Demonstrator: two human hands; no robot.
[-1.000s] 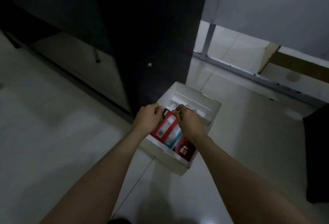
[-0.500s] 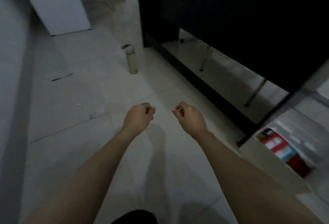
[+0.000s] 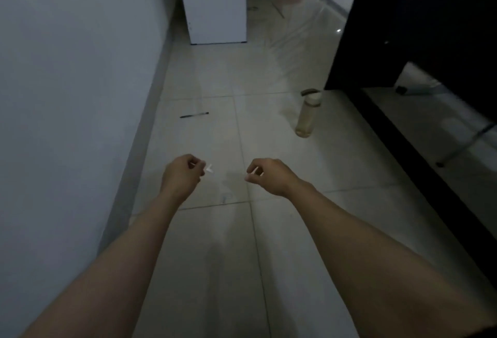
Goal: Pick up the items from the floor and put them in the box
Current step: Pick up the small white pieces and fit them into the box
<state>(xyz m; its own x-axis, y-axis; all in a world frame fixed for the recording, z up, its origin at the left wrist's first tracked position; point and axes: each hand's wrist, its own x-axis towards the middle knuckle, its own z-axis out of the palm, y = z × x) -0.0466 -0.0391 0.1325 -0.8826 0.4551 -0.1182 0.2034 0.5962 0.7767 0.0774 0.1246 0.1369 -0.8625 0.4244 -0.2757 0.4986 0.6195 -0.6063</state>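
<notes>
currently both arms reach forward over the tiled floor point(image 3: 236, 243), hands well above it and apart from each other.

left hand point(image 3: 180, 175): fingers curled in, thumb against the forefinger. a small white scrap point(image 3: 209, 169) shows right at its fingertips. cannot tell whether it is pinched there or lies on the tile below.

right hand point(image 3: 271, 176): also curled, knuckles up, a pale streak at the fingertips. too blurred to say whether it is a nail, a glint or a held thing. grip unconfirmed for both hands.

targets, going outward:
- pen point(image 3: 194, 115): dark, flat on the floor, ahead of the left hand and well apart from it, near the foot of the grey wall point(image 3: 67, 95). long axis runs across the view, right end tipped slightly away.
- bottle point(image 3: 308, 114): clear, capped, upright, ahead and to the right of the right hand, close to the corner of the black cabinet point(image 3: 416, 28).

judgement: left hand is nearer the pen, right hand nearer the bottle. the pen lies crosswise to the reach, so a pinch from above across its barrel looks simplest. the bottle wants a wrap round its body.

box: not in view. anything lifted has to be carried out of this frame, direction not shown.

risk: dim light, thin pen on glossy tile, fingertips may slide it instead of lifting.
</notes>
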